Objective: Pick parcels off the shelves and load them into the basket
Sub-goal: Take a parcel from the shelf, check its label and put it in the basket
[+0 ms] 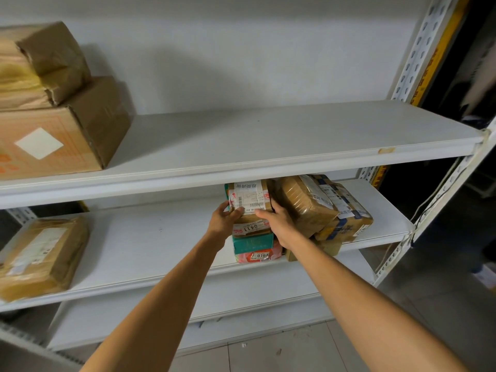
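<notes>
Seemingly the top parcel [248, 197] sits between left hand [224, 220] and right hand [277, 223].

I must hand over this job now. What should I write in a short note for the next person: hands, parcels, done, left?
Left hand and right hand: both grip the top parcel of the stack on the middle shelf.
Other parcels: pile right of the stack, one parcel at the left end, two boxes on the upper shelf.
Done: cannot tell; the basket is not in view.
Left: take this parcel out, load it, then the others.
</notes>
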The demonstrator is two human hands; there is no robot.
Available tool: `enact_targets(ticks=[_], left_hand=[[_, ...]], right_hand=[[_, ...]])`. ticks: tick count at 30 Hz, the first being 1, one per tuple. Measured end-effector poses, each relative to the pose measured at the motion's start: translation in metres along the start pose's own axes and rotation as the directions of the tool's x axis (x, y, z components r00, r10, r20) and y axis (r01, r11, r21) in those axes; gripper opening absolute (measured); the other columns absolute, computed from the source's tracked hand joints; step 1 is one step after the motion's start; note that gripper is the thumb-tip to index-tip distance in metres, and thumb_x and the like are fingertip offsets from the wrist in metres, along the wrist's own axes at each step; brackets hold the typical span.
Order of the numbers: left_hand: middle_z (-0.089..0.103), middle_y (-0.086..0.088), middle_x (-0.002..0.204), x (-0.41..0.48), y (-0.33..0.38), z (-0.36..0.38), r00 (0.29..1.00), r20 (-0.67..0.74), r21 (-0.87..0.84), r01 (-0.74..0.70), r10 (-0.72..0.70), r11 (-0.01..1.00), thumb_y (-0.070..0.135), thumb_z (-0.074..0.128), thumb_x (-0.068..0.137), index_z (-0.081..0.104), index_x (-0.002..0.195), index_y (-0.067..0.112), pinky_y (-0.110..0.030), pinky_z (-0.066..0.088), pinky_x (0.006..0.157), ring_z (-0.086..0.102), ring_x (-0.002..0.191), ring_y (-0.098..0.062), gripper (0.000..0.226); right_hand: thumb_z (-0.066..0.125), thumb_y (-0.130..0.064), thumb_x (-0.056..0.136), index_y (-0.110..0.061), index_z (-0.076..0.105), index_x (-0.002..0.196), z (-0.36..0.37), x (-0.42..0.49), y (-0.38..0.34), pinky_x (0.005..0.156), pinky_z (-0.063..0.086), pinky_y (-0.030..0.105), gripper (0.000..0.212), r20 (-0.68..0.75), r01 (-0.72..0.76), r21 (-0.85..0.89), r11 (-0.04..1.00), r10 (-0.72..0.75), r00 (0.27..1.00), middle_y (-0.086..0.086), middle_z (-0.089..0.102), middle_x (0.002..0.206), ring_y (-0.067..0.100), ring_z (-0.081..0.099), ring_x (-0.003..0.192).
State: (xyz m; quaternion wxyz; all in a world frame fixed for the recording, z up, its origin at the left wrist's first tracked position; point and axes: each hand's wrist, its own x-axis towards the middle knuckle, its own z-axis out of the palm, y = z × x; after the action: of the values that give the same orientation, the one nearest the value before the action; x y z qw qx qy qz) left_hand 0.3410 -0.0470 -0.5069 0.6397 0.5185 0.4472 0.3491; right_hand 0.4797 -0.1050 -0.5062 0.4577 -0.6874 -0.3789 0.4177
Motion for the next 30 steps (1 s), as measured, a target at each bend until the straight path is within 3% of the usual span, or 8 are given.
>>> enact_targets(ticks=[10,12,19,26,30], left_hand=[[0.065,-0.015,0.115,-0.032,0.004,-0.013,0.999,-0.01,-0.022,0.032,-0.032,0.999,0.007,0.065,0.087,0.051,0.13,0.005,-0.043,0.056,0.078,0.066,0.093,-0.031,0.045],[0.066,-0.016,0.115,-0.042,0.003,-0.019,0.999,0.02,0.0,0.034,-0.034,0.999,0.006,0.065,0.087,0.053,0.128,0.003,-0.048,0.055,0.084,0.066,0.096,-0.033,0.043],[0.067,-0.013,0.11,-0.085,-0.005,-0.021,0.992,0.121,0.071,0.035,-0.043,0.997,0.001,0.066,0.085,0.058,0.116,0.006,-0.044,0.057,0.08,0.067,0.093,-0.03,0.032],[0.067,-0.01,0.115,-0.105,-0.013,0.0,0.99,0.134,0.036,0.03,-0.034,0.999,0.001,0.069,0.082,0.061,0.116,0.01,-0.051,0.053,0.091,0.066,0.102,-0.03,0.036],[0.068,-0.008,0.113,-0.109,-0.009,0.023,0.985,0.169,0.05,0.035,-0.043,0.998,0.003,0.071,0.08,0.061,0.12,0.012,-0.05,0.054,0.089,0.067,0.099,-0.027,0.041]], right_hand=[[0.06,-0.014,0.092,-0.04,0.029,0.147,0.003,-0.054,-0.016,0.104,0.043,0.048,0.068,0.034,0.016,0.067,0.998,-0.019,0.999,-0.001,0.051,0.14,0.02,0.051,0.12],[0.06,-0.01,0.093,-0.038,0.03,0.148,0.006,-0.069,-0.014,0.101,0.045,0.044,0.068,0.017,0.005,0.112,0.994,-0.007,1.0,-0.001,0.05,0.14,0.02,0.051,0.12],[0.058,0.003,0.09,-0.03,0.028,0.15,0.008,-0.124,0.001,0.092,0.037,0.028,0.074,-0.017,-0.031,0.192,0.981,0.035,0.999,0.003,0.048,0.145,0.021,0.044,0.131],[0.059,0.005,0.089,-0.026,0.031,0.15,-0.007,-0.16,0.004,0.103,0.036,0.032,0.074,-0.132,-0.006,0.21,0.978,0.034,0.991,0.0,0.043,0.145,0.02,0.04,0.133],[0.061,0.004,0.089,-0.028,0.031,0.149,-0.024,-0.174,0.009,0.094,0.04,0.028,0.074,-0.208,0.023,0.237,0.971,0.028,0.978,-0.002,0.047,0.142,0.016,0.045,0.125]])
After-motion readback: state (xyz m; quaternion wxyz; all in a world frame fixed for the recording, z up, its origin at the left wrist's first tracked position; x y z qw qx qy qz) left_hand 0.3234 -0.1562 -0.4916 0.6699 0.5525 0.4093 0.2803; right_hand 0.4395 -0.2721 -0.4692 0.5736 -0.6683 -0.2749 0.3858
